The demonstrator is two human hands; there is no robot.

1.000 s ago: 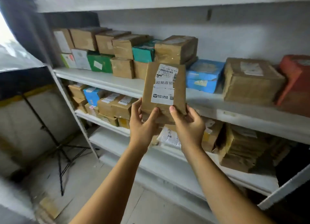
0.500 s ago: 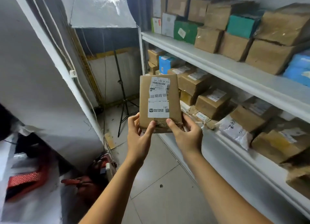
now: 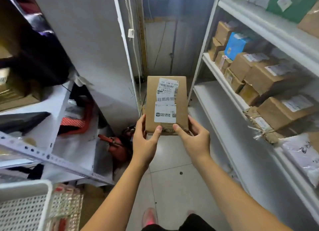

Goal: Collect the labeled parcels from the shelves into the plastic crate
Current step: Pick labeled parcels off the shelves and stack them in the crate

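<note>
- A flat brown cardboard parcel (image 3: pixel 166 106) with two white printed labels is held upright in the air, over the tiled floor between two shelving units.
- The left hand (image 3: pixel 145 142) grips its lower left edge, thumb pressed on the front face.
- The right hand (image 3: pixel 195 141) grips its lower right edge, thumb also on the front.
- A white perforated plastic crate (image 3: pixel 27 185) sits at the lower left, well apart from the parcel.
- White shelves (image 3: pixel 224 79) on the right carry brown labelled boxes (image 3: pixel 276 77) and a blue box (image 3: pixel 234 45).
</note>
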